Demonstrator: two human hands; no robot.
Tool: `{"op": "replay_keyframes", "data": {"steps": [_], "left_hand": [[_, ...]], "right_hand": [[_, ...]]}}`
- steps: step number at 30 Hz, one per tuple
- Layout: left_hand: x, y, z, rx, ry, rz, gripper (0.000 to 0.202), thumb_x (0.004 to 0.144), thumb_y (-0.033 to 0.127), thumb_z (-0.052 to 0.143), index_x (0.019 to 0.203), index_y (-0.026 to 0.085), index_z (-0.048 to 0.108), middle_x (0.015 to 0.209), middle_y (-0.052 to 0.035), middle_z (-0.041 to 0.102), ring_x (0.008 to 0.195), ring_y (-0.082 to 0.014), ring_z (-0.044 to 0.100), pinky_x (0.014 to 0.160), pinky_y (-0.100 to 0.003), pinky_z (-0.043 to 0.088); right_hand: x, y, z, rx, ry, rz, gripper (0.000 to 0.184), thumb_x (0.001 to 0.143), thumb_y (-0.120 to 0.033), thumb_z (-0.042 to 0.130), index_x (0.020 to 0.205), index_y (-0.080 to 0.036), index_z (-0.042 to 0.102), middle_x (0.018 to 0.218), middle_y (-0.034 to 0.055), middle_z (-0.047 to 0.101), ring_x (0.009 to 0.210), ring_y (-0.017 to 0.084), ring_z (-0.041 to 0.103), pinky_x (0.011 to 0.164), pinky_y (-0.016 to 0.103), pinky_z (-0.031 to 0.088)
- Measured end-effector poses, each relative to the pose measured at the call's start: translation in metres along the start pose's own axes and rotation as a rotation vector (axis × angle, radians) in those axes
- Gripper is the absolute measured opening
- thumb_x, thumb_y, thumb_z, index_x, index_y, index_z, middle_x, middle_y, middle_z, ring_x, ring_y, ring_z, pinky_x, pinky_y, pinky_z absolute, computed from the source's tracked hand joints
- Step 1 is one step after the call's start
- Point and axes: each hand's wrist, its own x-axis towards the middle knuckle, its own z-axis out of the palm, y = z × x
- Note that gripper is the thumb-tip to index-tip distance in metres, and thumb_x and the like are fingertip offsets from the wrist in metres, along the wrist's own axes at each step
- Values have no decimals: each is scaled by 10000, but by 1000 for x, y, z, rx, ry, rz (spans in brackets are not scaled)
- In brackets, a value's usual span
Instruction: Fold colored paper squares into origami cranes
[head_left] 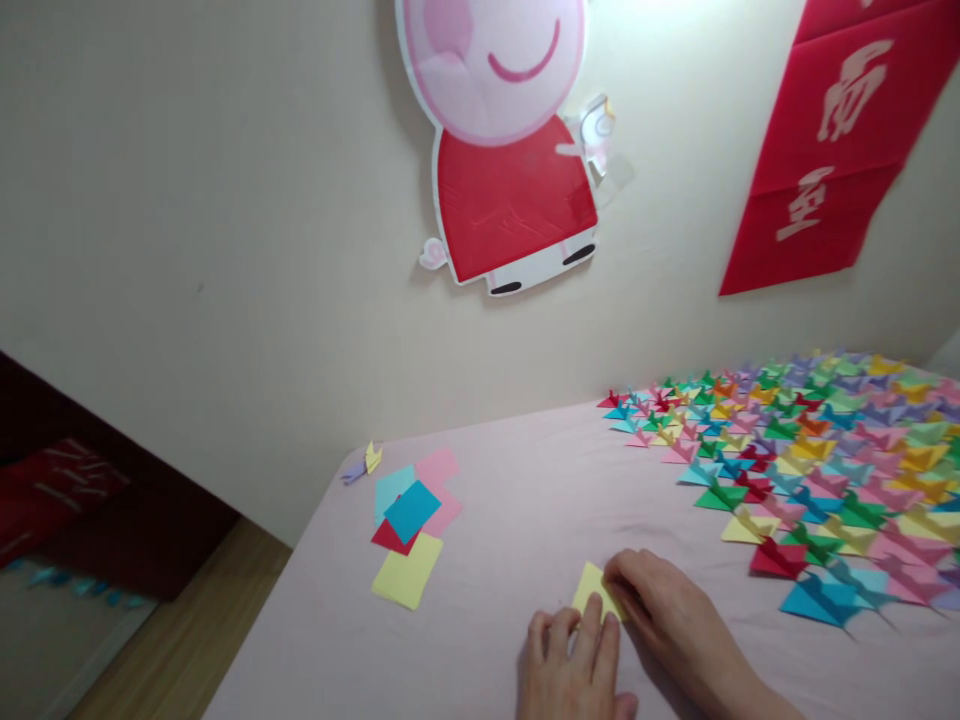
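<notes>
A small piece of yellow paper [589, 583] lies on the pink sheet in front of me, partly hidden under my hands. My left hand [566, 660] rests over its lower part, fingers spread and fingertips pressing it flat. At the paper's right edge, my right hand [667, 605] has its fingers curled together and pinches that edge; the thumb is mostly hidden.
Loose coloured paper squares, with a blue one [412, 511] on top, lie to the left. Two small folded pieces, one yellow [373, 458], sit at the far left corner. Rows of folded paper cranes [814, 480] cover the right side. A wall [225, 250] stands behind.
</notes>
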Motion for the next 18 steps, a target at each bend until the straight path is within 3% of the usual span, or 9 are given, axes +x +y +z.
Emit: {"op": "replay_keyframes", "data": {"steps": [12,18], "left_hand": [[-1,5,-3,-32,-124,-73,621,835,557,620,1353,223,548,1357,-102,570,966,-286,520,847,-454,420],[3,5,-7,-38,-103,-53,602,869,587,582,1333,204,565,1350,-99,585,928,-262,545,820,-440,440]], "right_hand": [[5,-5,-3,-64,15,-7,168,886,-210,481,794,-241,618,752,15,678,702,189,636,655,283,464],[5,-6,-3,-65,14,0,176,886,-201,472,786,-236,612,756,20,678,710,193,632,663,288,460]]}}
